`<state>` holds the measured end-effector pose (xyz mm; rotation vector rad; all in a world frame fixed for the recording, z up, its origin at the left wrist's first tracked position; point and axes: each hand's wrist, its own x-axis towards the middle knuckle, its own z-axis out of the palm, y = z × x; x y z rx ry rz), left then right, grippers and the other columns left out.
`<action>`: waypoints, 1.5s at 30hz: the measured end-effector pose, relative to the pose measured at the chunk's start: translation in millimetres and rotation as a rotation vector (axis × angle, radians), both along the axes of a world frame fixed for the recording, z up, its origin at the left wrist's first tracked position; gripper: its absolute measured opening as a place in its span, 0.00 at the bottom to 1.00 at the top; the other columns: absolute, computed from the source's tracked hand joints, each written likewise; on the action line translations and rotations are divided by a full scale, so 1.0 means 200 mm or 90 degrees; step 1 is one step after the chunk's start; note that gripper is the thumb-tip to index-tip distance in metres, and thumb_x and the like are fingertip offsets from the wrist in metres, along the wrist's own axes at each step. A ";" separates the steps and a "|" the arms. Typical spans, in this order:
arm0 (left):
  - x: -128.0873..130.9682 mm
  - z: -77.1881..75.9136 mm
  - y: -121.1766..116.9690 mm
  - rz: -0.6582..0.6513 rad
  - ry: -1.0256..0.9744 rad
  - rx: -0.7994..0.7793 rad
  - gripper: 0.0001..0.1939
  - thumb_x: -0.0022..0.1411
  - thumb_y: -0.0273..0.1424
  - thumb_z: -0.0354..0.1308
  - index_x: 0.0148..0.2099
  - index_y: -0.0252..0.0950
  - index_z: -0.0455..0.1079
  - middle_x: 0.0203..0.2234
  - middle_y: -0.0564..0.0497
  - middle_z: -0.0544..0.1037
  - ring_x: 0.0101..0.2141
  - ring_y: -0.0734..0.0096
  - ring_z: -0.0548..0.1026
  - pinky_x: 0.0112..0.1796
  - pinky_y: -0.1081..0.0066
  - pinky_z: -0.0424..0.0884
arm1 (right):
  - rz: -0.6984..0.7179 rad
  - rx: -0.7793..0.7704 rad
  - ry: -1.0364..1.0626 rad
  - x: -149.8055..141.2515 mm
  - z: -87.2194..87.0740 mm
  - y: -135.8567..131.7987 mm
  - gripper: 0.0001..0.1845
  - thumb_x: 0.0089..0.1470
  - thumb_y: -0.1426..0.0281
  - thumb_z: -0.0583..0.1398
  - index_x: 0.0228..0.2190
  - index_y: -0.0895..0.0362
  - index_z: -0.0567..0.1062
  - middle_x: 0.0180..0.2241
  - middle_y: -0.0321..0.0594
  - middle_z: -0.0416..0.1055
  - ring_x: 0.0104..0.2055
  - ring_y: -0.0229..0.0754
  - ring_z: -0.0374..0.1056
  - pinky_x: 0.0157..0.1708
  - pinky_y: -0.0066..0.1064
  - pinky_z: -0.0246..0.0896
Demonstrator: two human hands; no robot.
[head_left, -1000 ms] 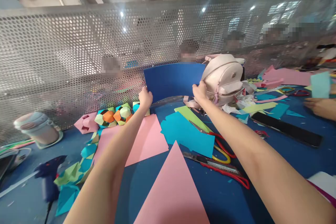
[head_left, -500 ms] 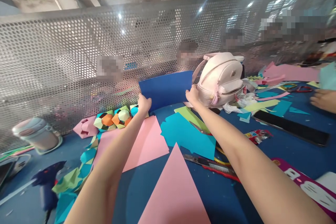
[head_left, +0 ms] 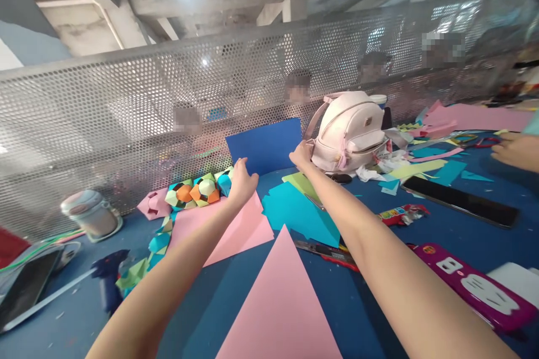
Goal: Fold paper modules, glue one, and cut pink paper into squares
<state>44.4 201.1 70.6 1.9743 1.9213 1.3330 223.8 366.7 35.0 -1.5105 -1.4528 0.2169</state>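
Card (head_left: 266,141), blue, upright

Near the far edge of the desk (head_left: 210,303). Our right hand (head_left: 301,155) seems to pinch its lower right; our left hand (head_left: 245,180) overlaps its lower left, grip unclear. Step, we judge: positioning; the next move calls for steadiness.

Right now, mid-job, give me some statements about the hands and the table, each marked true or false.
The right hand is at the right side of the blue sheet. True.
The left hand holds the glue gun. False: it is by the blue sheet's left side; the glue gun is on the table.
The pink triangle points toward the blue sheet. True.
The backpack stands left of the blue sheet. False: it stands to the right.
The purple item lies right of the pink triangle. True.
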 end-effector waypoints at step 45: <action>-0.24 -0.28 -1.49 -0.017 0.061 -0.276 0.14 0.55 0.35 0.52 0.44 0.40 0.71 0.34 0.50 0.78 0.26 0.69 0.73 0.33 0.70 0.69 | 0.545 -0.368 -0.240 0.16 0.00 -1.54 0.05 0.52 0.74 0.61 0.34 0.57 0.72 0.21 0.35 0.71 0.22 0.38 0.68 0.22 0.28 0.61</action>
